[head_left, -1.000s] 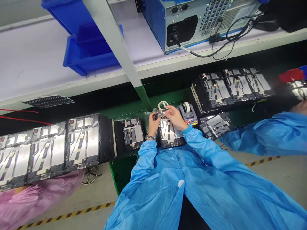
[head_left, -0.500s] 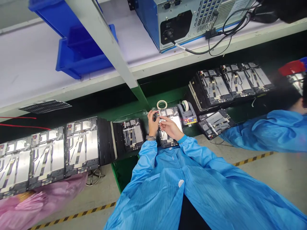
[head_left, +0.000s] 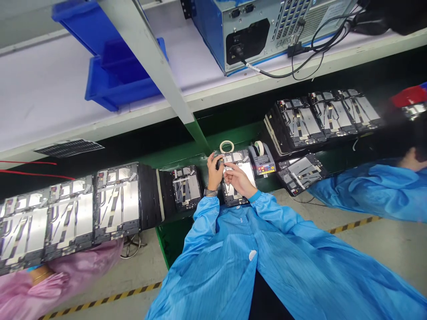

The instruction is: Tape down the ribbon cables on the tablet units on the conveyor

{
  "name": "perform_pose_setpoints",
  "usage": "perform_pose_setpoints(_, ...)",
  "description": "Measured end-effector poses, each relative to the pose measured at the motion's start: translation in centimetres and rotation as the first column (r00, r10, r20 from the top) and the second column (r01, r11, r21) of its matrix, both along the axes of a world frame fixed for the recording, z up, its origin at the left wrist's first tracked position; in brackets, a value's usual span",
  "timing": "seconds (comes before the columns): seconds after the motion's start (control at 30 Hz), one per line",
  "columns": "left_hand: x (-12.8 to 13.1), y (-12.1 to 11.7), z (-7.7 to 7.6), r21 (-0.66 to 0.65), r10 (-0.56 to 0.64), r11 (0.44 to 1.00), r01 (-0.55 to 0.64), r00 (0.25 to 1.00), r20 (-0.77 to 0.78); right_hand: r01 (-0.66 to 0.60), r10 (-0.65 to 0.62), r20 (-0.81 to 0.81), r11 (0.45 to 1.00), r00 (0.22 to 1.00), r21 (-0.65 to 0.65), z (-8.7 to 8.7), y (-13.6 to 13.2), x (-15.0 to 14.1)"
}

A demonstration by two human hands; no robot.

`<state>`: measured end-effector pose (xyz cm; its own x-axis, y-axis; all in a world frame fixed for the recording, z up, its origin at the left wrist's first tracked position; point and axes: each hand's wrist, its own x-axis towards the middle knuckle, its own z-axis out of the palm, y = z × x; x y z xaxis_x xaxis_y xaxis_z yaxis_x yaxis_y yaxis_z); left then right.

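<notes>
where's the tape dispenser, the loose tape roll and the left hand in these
tape dispenser (head_left: pixel 262 161), head view, on the grey body above its button panel
loose tape roll (head_left: pixel 227 142), head view, on the top of the ring
left hand (head_left: pixel 214 172), head view, on the back of the hand

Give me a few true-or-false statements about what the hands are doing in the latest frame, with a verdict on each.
1. The left hand pinches a small dark part. True.
2. The right hand rests on the tape dispenser. False: it is over a panel, apart from the dispenser.
3. A tape roll lies beyond the hands, off the panel. True.
4. The co-worker at the right wears a pink smock. False: that person's sleeve is blue.
</notes>
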<state>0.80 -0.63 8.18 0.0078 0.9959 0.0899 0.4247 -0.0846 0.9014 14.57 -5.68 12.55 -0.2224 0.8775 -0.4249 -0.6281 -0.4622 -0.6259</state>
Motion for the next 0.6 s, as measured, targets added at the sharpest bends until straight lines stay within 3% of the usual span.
perform_pose_setpoints(0.6, -0.03, 0.13, -0.47, 0.018, -0.007, 1.0, 0.007, 1.0, 0.016, 0.004, -0.004, 0.013, 1.0, 1.0, -0.02, -0.09, 0.84, -0.48)
